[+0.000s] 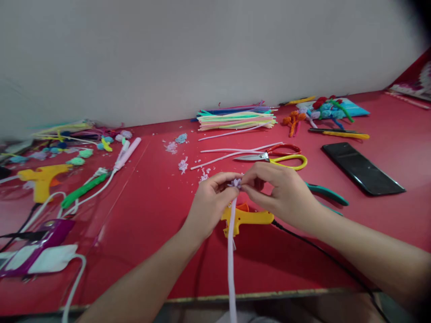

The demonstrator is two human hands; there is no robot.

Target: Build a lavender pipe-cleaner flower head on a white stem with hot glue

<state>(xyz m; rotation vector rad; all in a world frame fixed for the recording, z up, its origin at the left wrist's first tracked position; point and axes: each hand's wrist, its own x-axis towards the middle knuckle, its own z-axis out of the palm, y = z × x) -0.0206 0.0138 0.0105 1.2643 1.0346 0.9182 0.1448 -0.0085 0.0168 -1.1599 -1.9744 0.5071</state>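
Between my fingertips, a light purple pipe cleaner (230,251) has a small bunched knot at its upper end, and its long tail hangs down past the table edge. My left hand (213,197) pinches the knot from the left. From the right, the thumb and forefinger of my right hand (278,186) close on the same knot; what lies under the fingertips is hidden. Just below my hands, a yellow glue gun (252,218) lies on the table, partly behind the hanging tail. Scissors (272,157) with red and yellow handles rest beyond my right hand.
A bundle of pipe cleaners (235,120) lies by the wall, with loose purple ones (218,161) nearer. Fuzz scraps (182,165) dot the table. Teal-handled pliers (328,194) and a black phone (363,168) are right. Another glue gun (43,179), cables and a purple power strip (43,246) crowd the left.
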